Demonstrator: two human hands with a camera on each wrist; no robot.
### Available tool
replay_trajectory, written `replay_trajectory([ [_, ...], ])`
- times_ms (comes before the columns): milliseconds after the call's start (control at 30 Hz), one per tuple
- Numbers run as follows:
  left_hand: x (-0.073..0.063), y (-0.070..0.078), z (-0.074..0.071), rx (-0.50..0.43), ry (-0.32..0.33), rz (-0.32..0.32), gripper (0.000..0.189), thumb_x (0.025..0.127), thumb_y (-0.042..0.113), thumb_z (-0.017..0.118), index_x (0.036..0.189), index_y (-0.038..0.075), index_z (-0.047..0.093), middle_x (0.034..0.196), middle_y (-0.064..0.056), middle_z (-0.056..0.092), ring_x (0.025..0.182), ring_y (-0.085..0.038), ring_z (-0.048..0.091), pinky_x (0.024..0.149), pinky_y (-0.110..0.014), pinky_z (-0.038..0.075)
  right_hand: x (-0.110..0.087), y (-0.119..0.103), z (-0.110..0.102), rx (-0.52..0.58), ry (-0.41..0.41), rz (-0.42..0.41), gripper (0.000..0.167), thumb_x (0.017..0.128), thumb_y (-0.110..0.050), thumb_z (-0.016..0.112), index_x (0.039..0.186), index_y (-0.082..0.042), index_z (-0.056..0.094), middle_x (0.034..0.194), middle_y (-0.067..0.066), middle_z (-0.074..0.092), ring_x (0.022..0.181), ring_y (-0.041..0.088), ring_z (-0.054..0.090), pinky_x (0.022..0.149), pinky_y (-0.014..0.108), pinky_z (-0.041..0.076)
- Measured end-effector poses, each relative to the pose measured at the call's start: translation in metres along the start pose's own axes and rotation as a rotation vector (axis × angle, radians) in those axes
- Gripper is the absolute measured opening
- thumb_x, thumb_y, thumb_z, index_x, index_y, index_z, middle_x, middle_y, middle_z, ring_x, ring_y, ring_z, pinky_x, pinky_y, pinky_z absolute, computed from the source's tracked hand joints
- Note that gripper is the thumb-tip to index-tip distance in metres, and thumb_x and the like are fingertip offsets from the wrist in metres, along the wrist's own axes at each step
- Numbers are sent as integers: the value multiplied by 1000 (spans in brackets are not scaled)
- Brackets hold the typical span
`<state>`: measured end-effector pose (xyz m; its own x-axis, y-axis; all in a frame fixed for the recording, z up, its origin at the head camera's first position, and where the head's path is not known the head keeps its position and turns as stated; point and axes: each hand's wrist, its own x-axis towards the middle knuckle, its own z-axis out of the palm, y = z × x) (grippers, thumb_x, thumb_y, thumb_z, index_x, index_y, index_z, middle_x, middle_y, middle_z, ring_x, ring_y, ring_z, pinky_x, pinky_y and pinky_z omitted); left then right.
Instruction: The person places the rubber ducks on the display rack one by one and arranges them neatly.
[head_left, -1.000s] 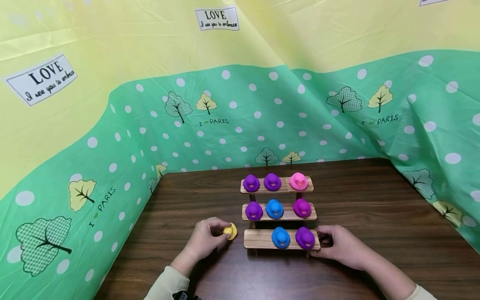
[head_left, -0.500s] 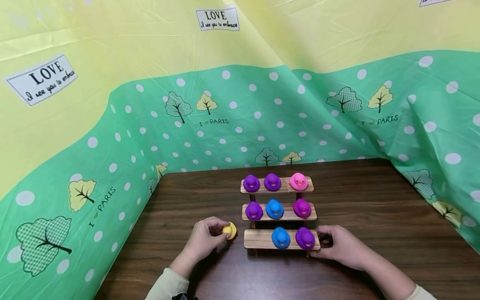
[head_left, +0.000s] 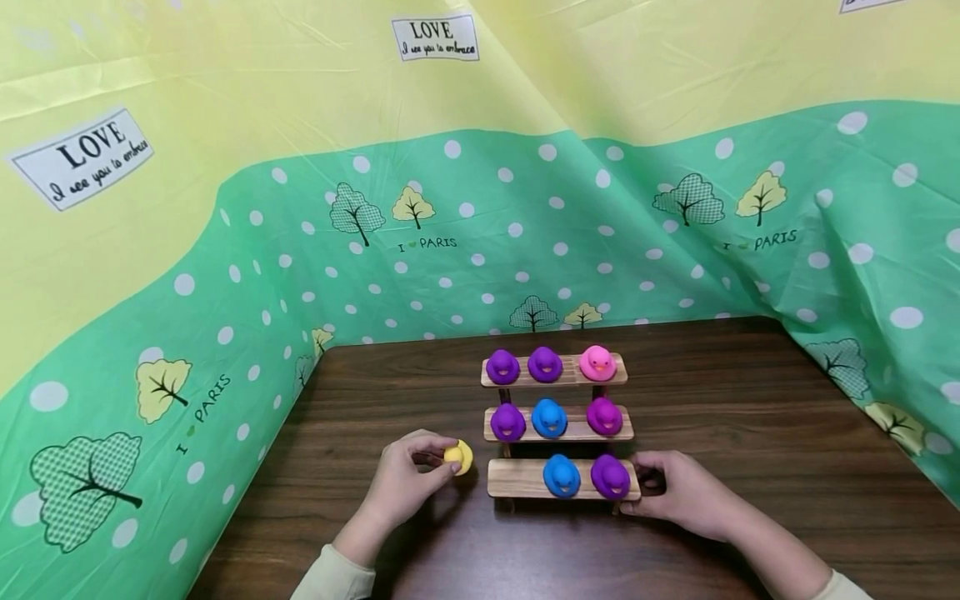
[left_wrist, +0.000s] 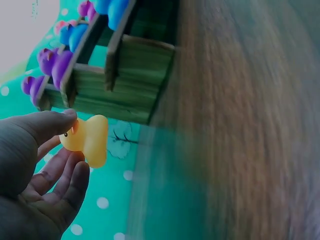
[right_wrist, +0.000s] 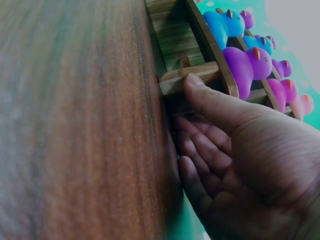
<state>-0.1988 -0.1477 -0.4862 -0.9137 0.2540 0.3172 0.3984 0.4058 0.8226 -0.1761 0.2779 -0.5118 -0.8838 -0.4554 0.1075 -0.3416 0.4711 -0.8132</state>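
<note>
My left hand pinches a yellow rubber duck by its head between thumb and fingertips, left of a three-tier wooden stand. In the left wrist view the duck's rounded body sticks out beyond the fingers. At the stand's right end, my right hand grips the lowest tier's support, thumb on the wood and fingers curled below. On that bottom shelf sit a blue duck and a purple duck, with bare wood at the left.
The middle shelf bears a purple duck, a blue duck and a magenta duck. Above, two purple ducks and a pink duck line the top shelf. A green and yellow printed cloth surrounds the dark wooden table.
The left hand and the yellow duck have shifted slightly up and leftward in the head view. The right hand, the stand and its ducks have stayed put.
</note>
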Motion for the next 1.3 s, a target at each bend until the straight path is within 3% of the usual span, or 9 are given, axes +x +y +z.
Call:
replay_trajectory([
  [433,-8,23,1,-61,33,85,26,83,9,91,107,13,80,100,2,75,84,-18,72,76,-34,63,0,0,1,-10,0,17,28,85,-33,90,104,-22,72,95,-12,73,89,7,69,75,26,58],
  [1300,-11,37,24,-110,-23,101,25,85,10,89,108,12,78,103,0,73,84,-20,72,78,-36,63,-1,1,1,-6,10,-3,27,85,-31,90,104,-21,72,94,-12,74,88,6,70,74,25,58],
])
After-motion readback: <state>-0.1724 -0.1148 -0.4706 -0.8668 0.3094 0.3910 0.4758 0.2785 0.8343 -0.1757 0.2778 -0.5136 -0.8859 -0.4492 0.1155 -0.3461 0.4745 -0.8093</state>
